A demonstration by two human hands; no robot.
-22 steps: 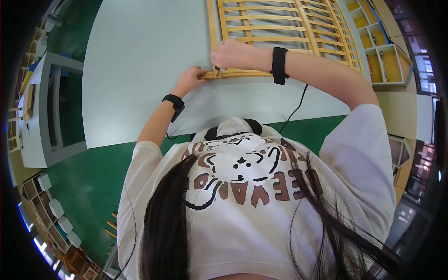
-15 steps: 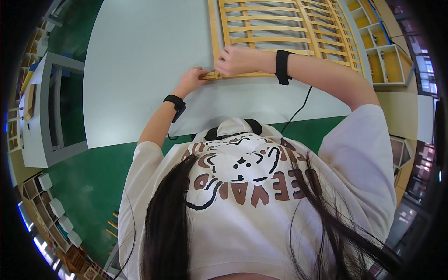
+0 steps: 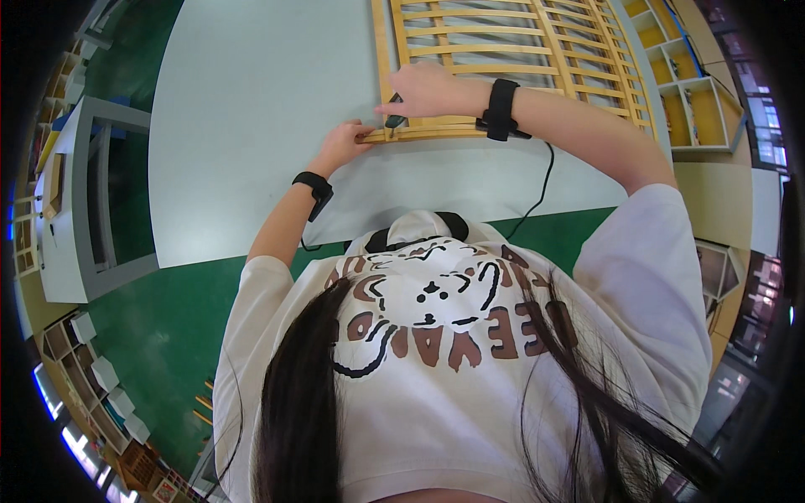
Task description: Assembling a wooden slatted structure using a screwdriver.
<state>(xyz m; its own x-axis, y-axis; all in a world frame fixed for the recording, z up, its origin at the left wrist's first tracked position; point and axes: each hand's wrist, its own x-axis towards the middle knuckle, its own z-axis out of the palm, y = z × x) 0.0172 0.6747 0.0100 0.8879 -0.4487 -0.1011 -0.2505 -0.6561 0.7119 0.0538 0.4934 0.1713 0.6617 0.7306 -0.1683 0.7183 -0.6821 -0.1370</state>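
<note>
looks partway along, at a guess: slats already set in the slatted wooden frame [image 3: 554, 50], flat on the far right of the pale table [image 3: 251, 126], with outer left bar [image 3: 381, 42] and near bar [image 3: 449, 132] already meeting at the near left corner. seems unfinished: that corner, just below the dark-handled tool [image 3: 393, 122]. cannot tell loose from tight there. with left hand [image 3: 342, 141], gripping the near bar's left end, fingers bent over the wood. with right hand [image 3: 423, 88], holding the dark-handled tool in a half-closed grip, one finger stretched to the left. hard to make out: tool tip, small against the wood. hidden: palm side of right hand. cut off at the upper edge: far end of the frame.
</note>
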